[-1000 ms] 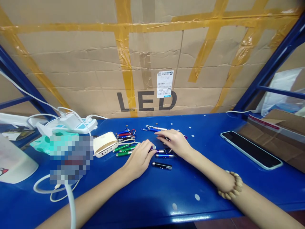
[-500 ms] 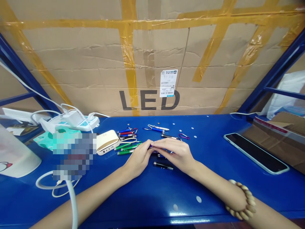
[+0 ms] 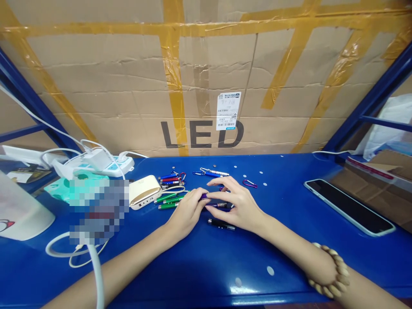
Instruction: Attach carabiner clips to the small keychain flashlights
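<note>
My left hand (image 3: 189, 210) is closed around a small purple penlight (image 3: 203, 196), most of which its fingers hide. Facing it, my right hand (image 3: 236, 201) has its fingers spread, the tips close to the penlight's exposed end; whether they touch it is hard to see. A black penlight (image 3: 221, 224) lies just below the right fingers. Beneath that hand more penlights (image 3: 220, 205) are partly covered. Several green penlights (image 3: 170, 200) lie to the left of my left hand.
Behind the hands lie blue and red penlights (image 3: 170, 179), a blue penlight with a clip (image 3: 212, 173) and a loose purple carabiner (image 3: 250, 183). A cream power bank (image 3: 145, 191) sits left, a phone (image 3: 349, 207) right. A large carton (image 3: 128, 86) stands at the back.
My right hand's fingers have spread apart and the index finger has lifted away from the penlight. My left hand keeps its hold in nearly the same place.
</note>
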The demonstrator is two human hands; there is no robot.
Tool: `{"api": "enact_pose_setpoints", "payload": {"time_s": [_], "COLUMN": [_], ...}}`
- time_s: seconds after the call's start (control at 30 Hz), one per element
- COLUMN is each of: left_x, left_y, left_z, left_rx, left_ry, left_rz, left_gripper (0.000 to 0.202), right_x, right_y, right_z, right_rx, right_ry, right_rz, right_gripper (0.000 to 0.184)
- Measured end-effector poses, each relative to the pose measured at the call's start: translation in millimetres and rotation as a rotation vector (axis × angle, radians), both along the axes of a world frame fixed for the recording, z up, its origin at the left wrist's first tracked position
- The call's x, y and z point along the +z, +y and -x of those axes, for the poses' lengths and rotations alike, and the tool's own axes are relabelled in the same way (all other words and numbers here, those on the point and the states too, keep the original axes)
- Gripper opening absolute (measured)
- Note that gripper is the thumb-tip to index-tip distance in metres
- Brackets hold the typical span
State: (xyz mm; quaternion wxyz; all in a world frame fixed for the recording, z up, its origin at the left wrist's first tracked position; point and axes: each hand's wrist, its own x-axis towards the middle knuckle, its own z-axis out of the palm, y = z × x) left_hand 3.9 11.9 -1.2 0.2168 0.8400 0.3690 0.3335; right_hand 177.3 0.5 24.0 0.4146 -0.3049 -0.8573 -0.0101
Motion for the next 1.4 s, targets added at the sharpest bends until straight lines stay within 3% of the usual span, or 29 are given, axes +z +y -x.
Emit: {"api": "enact_pose_setpoints", "payload": {"time_s": [0.1, 0.2, 0.4, 0.67, 0.83, 0.93, 1.13, 1.4], "left_x": [0.3, 2.3, 6.6, 7.5, 7.8, 8.3, 6.5, 4.3], "left_y": [0, 0, -4, -7, -8, -8, -7, -6], "left_z": [-1, -1, -1, 0, 0, 0, 1, 2], "left_rx": [0.051, 0.149, 0.19, 0.145, 0.13, 0.108, -0.022, -0.067], "left_ry": [0.026, -0.016, -0.11, -0.141, -0.127, -0.123, -0.066, -0.049], "left_rz": [0.015, 0.056, 0.104, 0.095, 0.085, 0.078, 0.017, -0.014], "left_gripper": [0.015, 0.014, 0.021, 0.023, 0.023, 0.023, 0.02, 0.02], "right_x": [1.8, 5.3, 6.7, 1.4, -4.5, -3.9, 5.2, 2.3], "right_y": [5, 15, 33, 38, 39, 37, 20, 5], "right_z": [-6, -19, -48, -49, -45, -41, -24, -8], "right_rx": [-0.003, -0.108, -0.297, -0.219, -0.23, -0.195, -0.047, 0.107], "right_ry": [0.038, 0.03, -0.45, -0.503, -0.476, -0.41, 0.047, 0.138], "right_rz": [-0.002, 0.022, 0.155, 0.235, 0.242, 0.158, -0.071, -0.062], "right_gripper": [0.013, 0.016, 0.01, 0.008, 0.012, 0.015, 0.01, 0.009]}}
